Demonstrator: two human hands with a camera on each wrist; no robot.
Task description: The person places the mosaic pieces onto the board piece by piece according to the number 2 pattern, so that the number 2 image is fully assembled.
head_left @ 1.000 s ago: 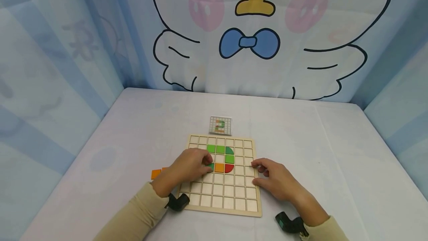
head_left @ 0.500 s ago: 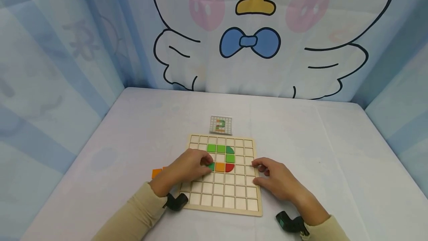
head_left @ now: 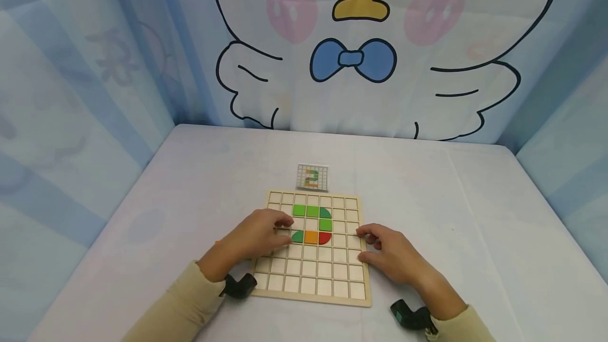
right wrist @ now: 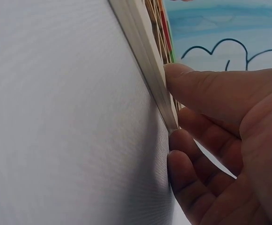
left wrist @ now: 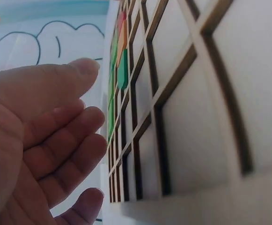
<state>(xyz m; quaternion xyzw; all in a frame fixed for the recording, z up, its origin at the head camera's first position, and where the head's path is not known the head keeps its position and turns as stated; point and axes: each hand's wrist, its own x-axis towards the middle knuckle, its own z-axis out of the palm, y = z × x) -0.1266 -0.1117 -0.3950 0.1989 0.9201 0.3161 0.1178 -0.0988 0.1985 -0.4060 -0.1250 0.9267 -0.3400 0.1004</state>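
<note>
The wooden grid board lies flat on the table. Light green square tiles, a dark green quarter-round tile, a red quarter-round tile and an orange square tile sit in its cells. At the lower row's left end is another green quarter-round tile, close to the thumb of my left hand. That hand hovers over the board's left part, fingers apart, holding nothing. My right hand rests against the board's right edge; in the right wrist view its thumb touches the rim.
Behind the board stands a small pattern card showing a coloured figure on a grid. Orange tiles left of the board are almost wholly hidden by my left wrist. Printed cloth hangs around the table.
My left hand has let go of the green quarter-round tile and drawn back left, uncovering it in its cell. Its wrist now covers most of the loose orange tiles. The right hand stays put.
</note>
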